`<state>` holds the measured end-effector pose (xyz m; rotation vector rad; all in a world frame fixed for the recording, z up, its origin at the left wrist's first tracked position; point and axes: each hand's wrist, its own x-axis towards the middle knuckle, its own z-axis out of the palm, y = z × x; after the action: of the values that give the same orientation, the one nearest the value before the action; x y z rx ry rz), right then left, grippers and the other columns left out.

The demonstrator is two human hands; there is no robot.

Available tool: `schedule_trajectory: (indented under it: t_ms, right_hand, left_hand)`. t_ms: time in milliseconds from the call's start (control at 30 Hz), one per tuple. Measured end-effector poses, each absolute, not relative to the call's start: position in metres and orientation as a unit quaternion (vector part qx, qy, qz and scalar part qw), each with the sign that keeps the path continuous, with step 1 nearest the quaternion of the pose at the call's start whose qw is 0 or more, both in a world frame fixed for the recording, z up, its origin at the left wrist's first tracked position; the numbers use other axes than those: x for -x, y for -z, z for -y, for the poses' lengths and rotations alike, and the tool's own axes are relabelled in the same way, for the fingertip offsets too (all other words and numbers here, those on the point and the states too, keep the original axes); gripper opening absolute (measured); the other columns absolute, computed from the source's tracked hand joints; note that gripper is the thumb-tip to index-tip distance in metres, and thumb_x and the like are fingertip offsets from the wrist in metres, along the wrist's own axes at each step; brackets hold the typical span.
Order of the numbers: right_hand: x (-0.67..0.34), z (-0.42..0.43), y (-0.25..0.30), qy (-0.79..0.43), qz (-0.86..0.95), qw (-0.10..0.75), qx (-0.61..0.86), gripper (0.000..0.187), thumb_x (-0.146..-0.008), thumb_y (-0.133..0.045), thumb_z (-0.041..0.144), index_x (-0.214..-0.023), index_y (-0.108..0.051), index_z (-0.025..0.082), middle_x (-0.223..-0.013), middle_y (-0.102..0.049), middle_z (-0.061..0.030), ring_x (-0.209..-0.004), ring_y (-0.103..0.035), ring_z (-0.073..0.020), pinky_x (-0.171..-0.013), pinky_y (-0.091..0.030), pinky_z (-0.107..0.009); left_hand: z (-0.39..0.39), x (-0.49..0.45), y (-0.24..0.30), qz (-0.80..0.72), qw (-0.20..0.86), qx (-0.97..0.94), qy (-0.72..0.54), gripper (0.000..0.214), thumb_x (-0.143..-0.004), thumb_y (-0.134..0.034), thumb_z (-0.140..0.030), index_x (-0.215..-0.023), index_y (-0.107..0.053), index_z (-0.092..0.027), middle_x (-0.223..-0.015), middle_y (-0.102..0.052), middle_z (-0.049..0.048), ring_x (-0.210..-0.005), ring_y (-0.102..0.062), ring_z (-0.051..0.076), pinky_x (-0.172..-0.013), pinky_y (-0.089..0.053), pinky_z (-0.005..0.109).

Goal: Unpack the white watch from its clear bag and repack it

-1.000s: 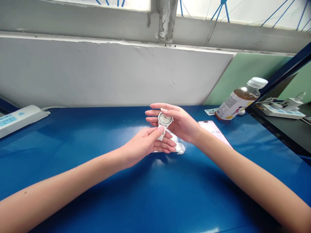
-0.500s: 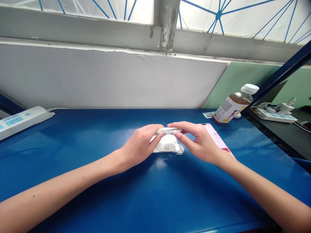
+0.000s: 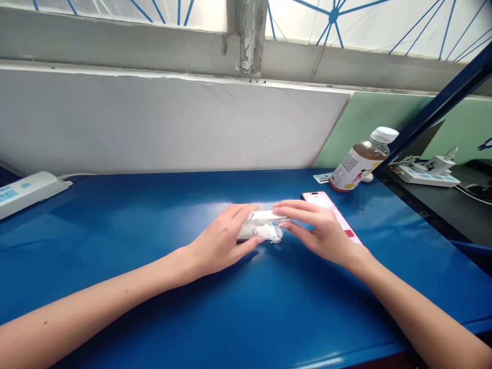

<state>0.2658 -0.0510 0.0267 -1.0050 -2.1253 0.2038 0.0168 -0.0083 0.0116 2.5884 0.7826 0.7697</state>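
Observation:
A white watch, together with a clear wrapper, lies low on the blue table between my hands. My left hand curls over its left end, fingers on top and thumb under the near edge. My right hand holds the right end, with the index finger along the top and another finger beside the wrapper's toothed edge. Most of the watch is hidden by my fingers.
A phone with a lit screen lies just behind my right hand. A tea bottle and a small card sit at the back right. A white power strip lies far left, another on the dark side table.
The watch was held upright above the table with its face showing. Both hands have since lowered it flat onto the table and closed over it.

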Motion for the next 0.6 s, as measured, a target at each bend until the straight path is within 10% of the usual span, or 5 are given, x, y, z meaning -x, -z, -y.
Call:
schedule_trajectory:
  t_ms: [200, 600]
  right_hand:
    - [-0.294, 0.034, -0.023, 0.055, 0.863, 0.319, 0.388, 0.021, -0.093, -0.062, 0.02, -0.114, -0.069, 0.019, -0.113, -0.074, -0.0118, -0.095, -0.071, -0.0246, -0.082, -0.056, -0.038]
    - [-0.311, 0.032, -0.034, -0.054, 0.885, 0.211, 0.412, 0.019, -0.097, -0.057, 0.027, -0.109, -0.071, 0.024, -0.11, -0.076, -0.0058, -0.094, -0.071, -0.0216, -0.084, -0.054, -0.036]
  left_hand:
    - [0.004, -0.014, 0.003, -0.343, 0.196, -0.9, -0.184, 0.061, -0.095, -0.057, -0.044, -0.146, -0.036, -0.018, -0.147, -0.048, 0.0171, -0.137, -0.044, 0.035, -0.11, -0.041, 0.054]
    - [-0.002, -0.012, 0.007, -0.348, 0.247, -0.877, -0.219, 0.049, -0.096, -0.056, -0.038, -0.14, -0.042, -0.021, -0.142, -0.051, 0.0127, -0.132, -0.047, 0.031, -0.109, -0.041, 0.051]
